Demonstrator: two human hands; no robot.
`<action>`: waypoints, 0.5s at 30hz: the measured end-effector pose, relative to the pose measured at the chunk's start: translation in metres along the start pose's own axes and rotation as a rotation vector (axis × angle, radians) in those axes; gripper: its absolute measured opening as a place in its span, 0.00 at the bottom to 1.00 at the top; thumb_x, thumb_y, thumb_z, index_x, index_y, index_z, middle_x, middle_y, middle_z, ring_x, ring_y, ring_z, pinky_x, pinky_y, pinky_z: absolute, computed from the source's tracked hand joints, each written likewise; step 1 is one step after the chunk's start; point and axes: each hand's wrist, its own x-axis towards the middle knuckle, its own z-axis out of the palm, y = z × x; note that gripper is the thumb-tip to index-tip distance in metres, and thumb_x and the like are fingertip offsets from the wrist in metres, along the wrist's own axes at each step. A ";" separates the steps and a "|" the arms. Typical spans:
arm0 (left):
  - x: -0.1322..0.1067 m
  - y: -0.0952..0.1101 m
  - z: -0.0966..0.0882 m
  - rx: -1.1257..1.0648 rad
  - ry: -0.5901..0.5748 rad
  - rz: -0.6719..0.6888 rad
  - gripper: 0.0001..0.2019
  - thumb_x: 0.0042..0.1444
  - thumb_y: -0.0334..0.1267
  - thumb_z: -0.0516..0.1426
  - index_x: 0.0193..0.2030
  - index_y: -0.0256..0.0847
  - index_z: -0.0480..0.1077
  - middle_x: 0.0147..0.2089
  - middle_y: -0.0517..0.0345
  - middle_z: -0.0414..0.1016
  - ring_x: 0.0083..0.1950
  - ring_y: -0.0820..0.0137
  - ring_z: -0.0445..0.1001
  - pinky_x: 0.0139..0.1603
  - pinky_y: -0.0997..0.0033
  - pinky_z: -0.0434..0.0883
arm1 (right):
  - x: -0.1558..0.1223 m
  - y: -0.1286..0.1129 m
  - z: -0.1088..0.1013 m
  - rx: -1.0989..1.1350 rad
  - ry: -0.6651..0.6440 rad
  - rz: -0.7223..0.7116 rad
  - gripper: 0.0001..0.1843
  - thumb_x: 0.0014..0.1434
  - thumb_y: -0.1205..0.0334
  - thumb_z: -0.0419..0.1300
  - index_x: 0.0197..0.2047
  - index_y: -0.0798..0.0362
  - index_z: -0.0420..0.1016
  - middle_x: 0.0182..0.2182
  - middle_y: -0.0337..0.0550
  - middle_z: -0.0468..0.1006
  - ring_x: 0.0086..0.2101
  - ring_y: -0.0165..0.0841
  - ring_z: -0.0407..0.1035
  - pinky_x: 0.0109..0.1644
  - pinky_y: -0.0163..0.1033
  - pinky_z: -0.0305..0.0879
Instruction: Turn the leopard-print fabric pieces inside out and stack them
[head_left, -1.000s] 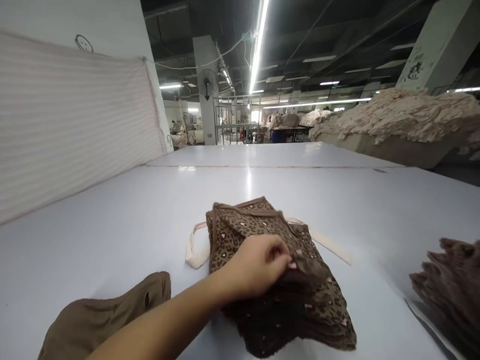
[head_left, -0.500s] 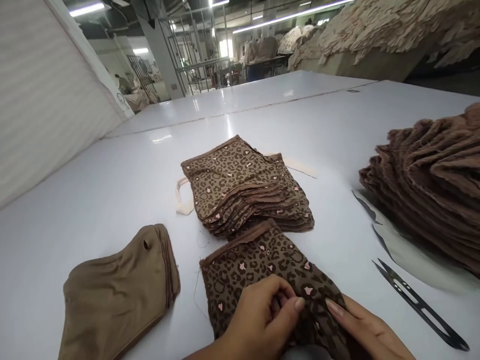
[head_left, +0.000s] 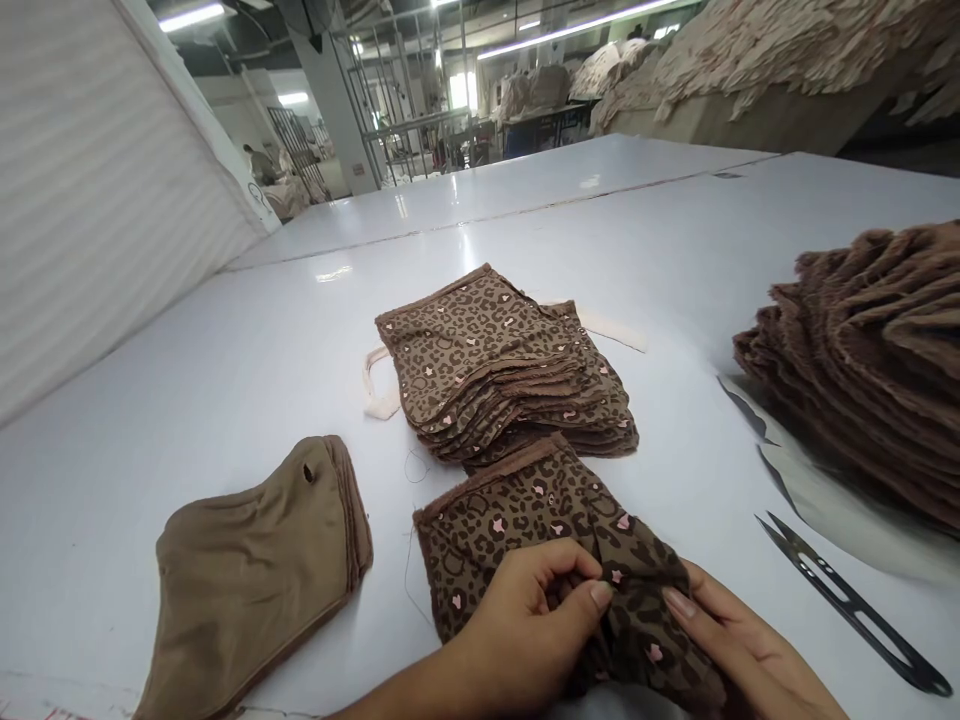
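Note:
A single leopard-print fabric piece (head_left: 525,510) with pink hearts lies on the white table (head_left: 225,360) close to me. My left hand (head_left: 525,625) pinches its near edge, thumb and fingers closed on the cloth. Fingers of my right hand (head_left: 739,650) press on the same piece from the right, gripping its bunched edge. Just beyond lies a fanned stack of several matching leopard-print pieces (head_left: 502,370), with a pale pink strip (head_left: 379,385) under it.
A stack of plain tan fabric pieces (head_left: 255,560) lies at the near left. A tall pile of brown fuzzy pieces (head_left: 870,350) sits at the right, with black thread snips (head_left: 847,600) in front of it. A striped cloth hangs at the left.
A second ago my left hand rested on the far stack. One leopard piece has since come toward me, and both hands now hold it. My view dropped lower.

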 end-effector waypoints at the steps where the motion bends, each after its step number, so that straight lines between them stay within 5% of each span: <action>1: 0.000 0.000 0.000 0.026 0.013 0.004 0.14 0.51 0.47 0.56 0.29 0.36 0.64 0.23 0.63 0.58 0.26 0.76 0.57 0.25 0.77 0.56 | 0.000 0.000 0.001 0.004 -0.001 -0.002 0.21 0.55 0.56 0.62 0.53 0.43 0.69 0.48 0.44 0.77 0.47 0.43 0.71 0.47 0.45 0.70; 10: -0.002 0.001 -0.003 0.147 0.044 0.053 0.09 0.53 0.41 0.54 0.29 0.37 0.64 0.23 0.64 0.58 0.25 0.76 0.56 0.25 0.76 0.55 | -0.001 -0.003 -0.003 -0.264 0.154 -0.081 0.33 0.51 0.46 0.62 0.57 0.43 0.57 0.54 0.46 0.71 0.50 0.44 0.68 0.51 0.43 0.68; 15: -0.002 -0.002 -0.004 0.210 0.071 0.065 0.07 0.53 0.39 0.54 0.28 0.37 0.64 0.22 0.64 0.58 0.25 0.76 0.55 0.25 0.77 0.54 | 0.000 -0.012 -0.014 -0.770 0.340 -0.243 0.32 0.47 0.37 0.59 0.52 0.43 0.66 0.54 0.44 0.70 0.52 0.41 0.65 0.52 0.36 0.65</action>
